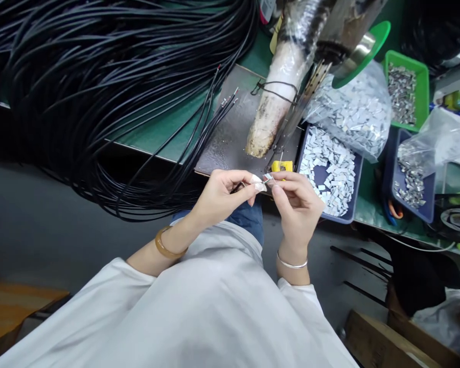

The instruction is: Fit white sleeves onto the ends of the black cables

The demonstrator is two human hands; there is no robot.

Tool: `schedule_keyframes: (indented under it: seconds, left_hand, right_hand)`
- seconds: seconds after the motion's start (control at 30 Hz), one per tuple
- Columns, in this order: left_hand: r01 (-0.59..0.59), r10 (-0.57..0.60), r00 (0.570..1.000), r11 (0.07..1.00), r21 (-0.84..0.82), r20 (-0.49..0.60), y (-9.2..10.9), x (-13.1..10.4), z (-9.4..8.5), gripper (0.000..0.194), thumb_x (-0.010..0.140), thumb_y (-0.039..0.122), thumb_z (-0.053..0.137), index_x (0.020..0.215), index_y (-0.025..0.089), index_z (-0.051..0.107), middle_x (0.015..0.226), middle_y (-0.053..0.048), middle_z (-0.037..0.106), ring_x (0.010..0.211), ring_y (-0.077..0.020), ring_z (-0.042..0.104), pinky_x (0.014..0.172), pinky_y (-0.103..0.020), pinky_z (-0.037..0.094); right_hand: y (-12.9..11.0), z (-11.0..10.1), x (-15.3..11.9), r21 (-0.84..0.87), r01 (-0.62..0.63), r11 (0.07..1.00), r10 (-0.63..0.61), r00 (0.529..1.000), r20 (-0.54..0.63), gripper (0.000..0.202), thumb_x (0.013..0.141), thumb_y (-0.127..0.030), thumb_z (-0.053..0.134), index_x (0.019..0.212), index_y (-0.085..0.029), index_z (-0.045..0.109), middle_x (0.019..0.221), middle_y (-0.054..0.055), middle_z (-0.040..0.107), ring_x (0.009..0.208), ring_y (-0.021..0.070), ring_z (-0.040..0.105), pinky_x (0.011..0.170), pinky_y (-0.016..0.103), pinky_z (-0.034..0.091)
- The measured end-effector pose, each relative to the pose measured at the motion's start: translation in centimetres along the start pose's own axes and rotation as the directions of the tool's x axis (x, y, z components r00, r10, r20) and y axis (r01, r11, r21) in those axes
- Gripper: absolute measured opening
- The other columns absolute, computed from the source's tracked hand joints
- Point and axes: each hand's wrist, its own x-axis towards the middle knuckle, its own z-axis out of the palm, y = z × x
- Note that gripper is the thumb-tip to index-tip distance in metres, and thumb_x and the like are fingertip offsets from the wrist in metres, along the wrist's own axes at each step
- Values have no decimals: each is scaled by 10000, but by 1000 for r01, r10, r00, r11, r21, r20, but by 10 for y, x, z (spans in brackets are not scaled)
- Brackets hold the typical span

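Note:
My left hand [224, 191], with white coverings on the thumb and fingertip, is closed in a pinch on the end of a thin black cable. Opposite it, my right hand [301, 199] pinches a small pale flat piece [268, 177] right at the cable's tip. Whether the piece is joined to the wire there is too small to tell. Just beyond my fingers lies a yellow block [282, 166]. Beside my right hand stands a blue tray [348, 219] of small white rectangular pieces.
A large bundle of black cables [118, 102] covers the left, several ends lying on a dark plate [237, 128]. A plastic-wrapped machine part [279, 97] hangs over it. Rightward are a bag of white pieces [354, 110], a green bin [421, 97] and another blue tray [429, 197] of metal parts.

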Motion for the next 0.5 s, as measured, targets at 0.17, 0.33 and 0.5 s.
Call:
schedule_keyframes:
  seconds: [0.17,0.33,0.5]
  left_hand:
    - [32,-35,991,999,28,127,0,-2,-4,393,908,384,696,610,130,658,594,-16,657,566,-84,533,582,-218,411]
    - [67,-74,981,997,40,179,1,-2,-6,402,930,389,668,623,130,664,599,-18,645,561,-89,519,567,-226,402]
    - [52,-64,980,997,65,190,3,-1,-6,380,919,327,685,600,126,643,587,-8,639,555,-76,509,563,-206,398]
  right_hand:
    - [10,-1,2,132,-81,988,70,994,85,114,880,-166,700,913,-261,754,1021,11,742,932,134,732,780,270,653]
    - [11,-1,2,147,-63,987,49,994,99,141,875,-151,702,913,-274,759,994,2,747,915,120,724,757,242,645]
    - [11,-6,1,27,2,1000,-5,995,98,142,882,-166,698,946,-279,754,1003,11,754,924,147,726,759,292,648]
